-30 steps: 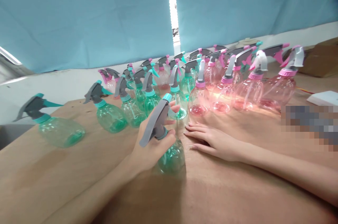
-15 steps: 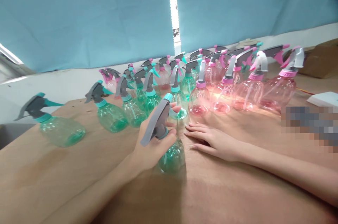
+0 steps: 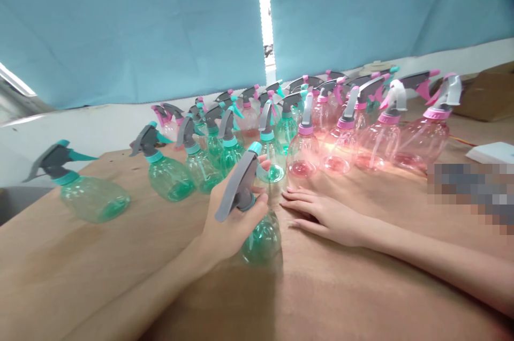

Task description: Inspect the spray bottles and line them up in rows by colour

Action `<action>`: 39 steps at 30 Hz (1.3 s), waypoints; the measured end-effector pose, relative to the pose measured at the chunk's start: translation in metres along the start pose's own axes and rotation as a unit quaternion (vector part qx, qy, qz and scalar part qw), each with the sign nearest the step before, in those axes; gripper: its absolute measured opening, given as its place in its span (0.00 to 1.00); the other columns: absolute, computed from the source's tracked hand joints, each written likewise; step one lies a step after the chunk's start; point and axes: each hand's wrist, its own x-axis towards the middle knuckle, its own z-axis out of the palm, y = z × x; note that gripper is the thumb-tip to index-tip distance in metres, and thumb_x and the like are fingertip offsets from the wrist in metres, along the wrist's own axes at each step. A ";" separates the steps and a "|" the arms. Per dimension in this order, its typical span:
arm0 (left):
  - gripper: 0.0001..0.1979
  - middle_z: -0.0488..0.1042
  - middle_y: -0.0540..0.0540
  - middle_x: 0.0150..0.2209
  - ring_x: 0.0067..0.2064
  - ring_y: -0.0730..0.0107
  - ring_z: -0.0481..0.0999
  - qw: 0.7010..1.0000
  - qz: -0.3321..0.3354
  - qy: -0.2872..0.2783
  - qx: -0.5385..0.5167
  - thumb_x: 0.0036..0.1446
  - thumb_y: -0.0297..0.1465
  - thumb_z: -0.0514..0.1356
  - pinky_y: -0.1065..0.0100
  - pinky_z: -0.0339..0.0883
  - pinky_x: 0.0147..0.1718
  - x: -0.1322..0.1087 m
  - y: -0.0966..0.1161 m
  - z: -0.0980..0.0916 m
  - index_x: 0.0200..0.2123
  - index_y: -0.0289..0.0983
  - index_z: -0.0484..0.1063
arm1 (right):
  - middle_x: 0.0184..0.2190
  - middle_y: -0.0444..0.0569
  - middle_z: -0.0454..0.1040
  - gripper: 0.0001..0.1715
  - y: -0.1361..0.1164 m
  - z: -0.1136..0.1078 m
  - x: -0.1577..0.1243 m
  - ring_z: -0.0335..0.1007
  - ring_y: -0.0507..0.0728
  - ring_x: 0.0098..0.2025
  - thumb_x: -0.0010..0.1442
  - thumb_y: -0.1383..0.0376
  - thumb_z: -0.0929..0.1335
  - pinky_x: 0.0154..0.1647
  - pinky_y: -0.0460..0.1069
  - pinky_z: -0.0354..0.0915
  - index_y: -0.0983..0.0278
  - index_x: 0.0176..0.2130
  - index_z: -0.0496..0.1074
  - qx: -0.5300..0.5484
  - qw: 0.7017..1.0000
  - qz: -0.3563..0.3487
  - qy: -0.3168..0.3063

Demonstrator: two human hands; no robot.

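Note:
My left hand point(image 3: 231, 218) is wrapped round the neck of a green spray bottle point(image 3: 263, 239) with a grey trigger head and a teal nozzle. That bottle stands on the wooden table point(image 3: 329, 287), its neck partly covered by my fingers. Just to the right, my right hand point(image 3: 321, 215) lies palm down on the tabletop, fingers stretched toward the held bottle and holding nothing. Beyond my fingertips stand another green spray bottle point(image 3: 272, 161) and a pink spray bottle point(image 3: 303, 156), each with a little coloured tint at its base.
Several green spray bottles point(image 3: 171, 177) stand to the left, and several pink ones point(image 3: 379, 143) to the right. A white flat object point(image 3: 492, 151) and a cardboard box point(image 3: 488, 92) are at the right. Blue sheeting point(image 3: 140, 25) hangs behind, with a bright light strip.

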 end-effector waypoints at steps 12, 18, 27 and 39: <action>0.26 0.74 0.45 0.52 0.46 0.67 0.77 1.000 0.004 0.006 -0.028 0.51 0.24 0.57 0.67 0.74 0.47 0.000 0.000 0.000 0.55 0.37 0.65 | 0.65 0.53 0.60 0.30 0.000 0.001 0.000 0.53 0.62 0.66 0.68 0.50 0.60 0.65 0.59 0.54 0.62 0.62 0.64 0.003 1.000 0.007 -0.002; 0.26 0.74 0.45 0.53 0.42 0.69 0.78 1.000 -0.007 0.002 -0.028 0.50 0.22 0.57 0.67 0.74 0.43 0.002 0.000 0.001 0.54 0.37 0.65 | 0.65 0.54 0.58 0.32 -0.001 0.000 0.000 0.52 0.63 0.67 0.68 0.50 0.59 0.66 0.59 0.53 0.65 0.62 0.63 0.000 1.000 0.015 -0.012; 0.16 0.75 0.45 0.46 0.43 0.66 0.75 1.000 -0.003 0.000 -0.022 0.50 0.23 0.56 0.67 0.70 0.39 0.001 0.010 -0.001 0.43 0.39 0.68 | 0.66 0.53 0.58 0.31 0.002 0.002 0.000 0.51 0.62 0.67 0.68 0.50 0.59 0.66 0.60 0.52 0.63 0.63 0.63 0.005 1.000 0.010 -0.012; 0.06 0.66 0.51 0.31 0.23 0.75 0.64 0.999 -0.017 -0.025 -0.035 0.48 0.27 0.56 0.71 0.59 0.20 0.001 0.010 -0.005 0.31 0.41 0.64 | 0.65 0.52 0.59 0.30 0.003 0.002 -0.001 0.52 0.63 0.67 0.68 0.51 0.60 0.65 0.59 0.53 0.61 0.63 0.63 0.017 1.000 0.004 -0.004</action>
